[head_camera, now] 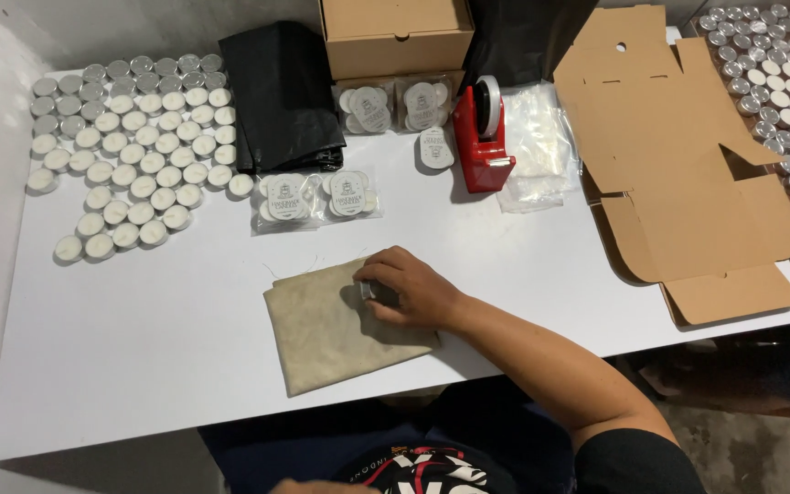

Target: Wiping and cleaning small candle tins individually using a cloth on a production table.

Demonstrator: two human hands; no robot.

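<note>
While the right hand (411,291) rests on the beige folded cloth (336,331) near the white table's (139,320) front edge, its fingers curl closed round a small silvery tealight cup (368,291) pressed onto the fabric. The left hand is barely in view, so its grip cannot be told. The cup looks light, thin-walled and easily dented, best pinched by its rim; the cloth is soft and limp. Clear packets with round white labels (317,197) lie behind, beside a red tape dispenser (482,137) and flat brown cardboard (678,155).
</note>
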